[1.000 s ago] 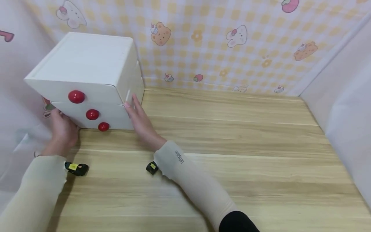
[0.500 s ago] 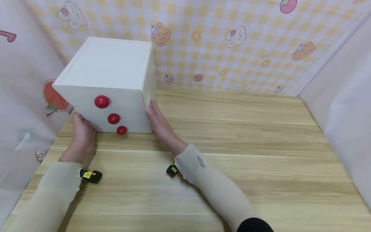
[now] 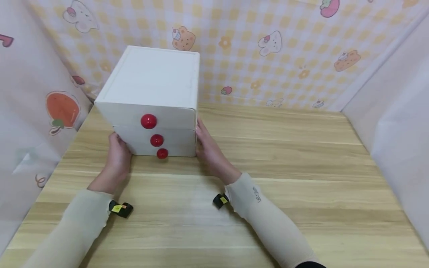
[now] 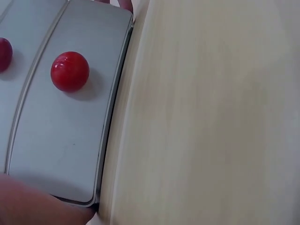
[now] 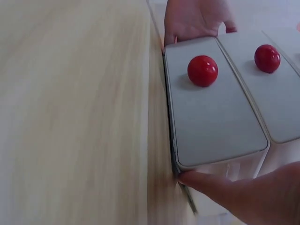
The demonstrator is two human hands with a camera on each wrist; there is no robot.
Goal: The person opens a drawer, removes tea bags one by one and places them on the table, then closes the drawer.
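A white drawer box (image 3: pixel 154 76) with red round knobs on its front stands left of centre in the head view. My left hand (image 3: pixel 118 156) holds its lower left side, and my right hand (image 3: pixel 211 152) holds the lower right side, fingers partly hidden behind it. In the left wrist view one red knob (image 4: pixel 70 71) shows close up, and part of my left hand (image 4: pixel 37 204) sits at the box's near lower corner. The right wrist view shows my right hand (image 5: pixel 248 192) with a finger at the bottom corner; my left hand (image 5: pixel 199 18) grips the opposite side.
The box is over a light wood-grain table (image 3: pixel 295 178). Behind it hangs a yellow checked cloth (image 3: pixel 234 56) with cartoon prints. White cloth walls stand at the left (image 3: pixel 30 111) and right (image 3: pixel 399 115). Small black wrist cameras (image 3: pixel 121 209) hang below both cuffs.
The box has moved to the right, away from the left cloth wall, with both hands staying on its sides. It also sits slightly lower in the view.
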